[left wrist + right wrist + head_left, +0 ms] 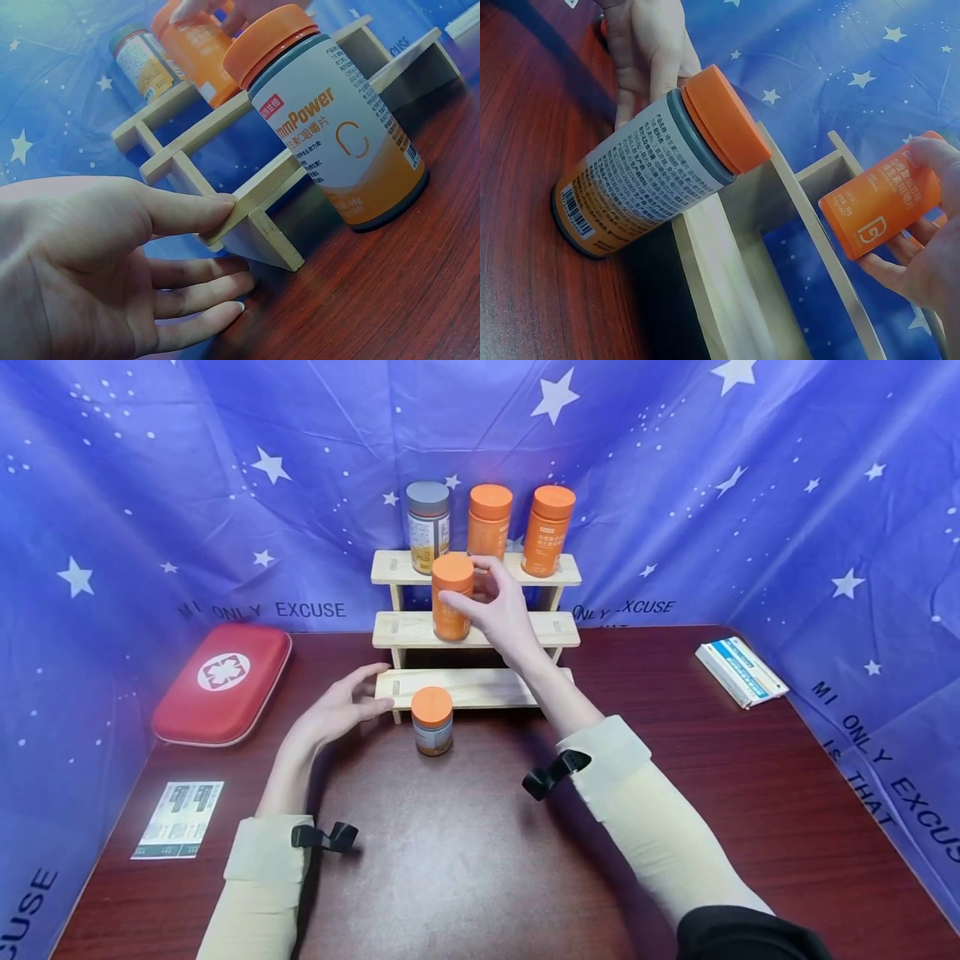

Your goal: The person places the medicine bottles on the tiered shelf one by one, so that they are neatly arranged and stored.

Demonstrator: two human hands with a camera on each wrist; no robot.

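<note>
My right hand holds an orange pill bottle upright at the middle step of a three-tier wooden display shelf, thumb in front. Whether its base touches the step, I cannot tell. In the right wrist view, white print marks this bottle. My left hand grips the left end of the bottom step between thumb and finger; in the left wrist view its thumb presses that end and the other fingers extend below. An orange-capped bottle with a white-and-orange label stands on the table before the shelf.
On the top step stand a grey-capped bottle and two orange bottles, one partly behind my right hand, the other at right. A red zipped case and a printed card lie left; small boxes lie right.
</note>
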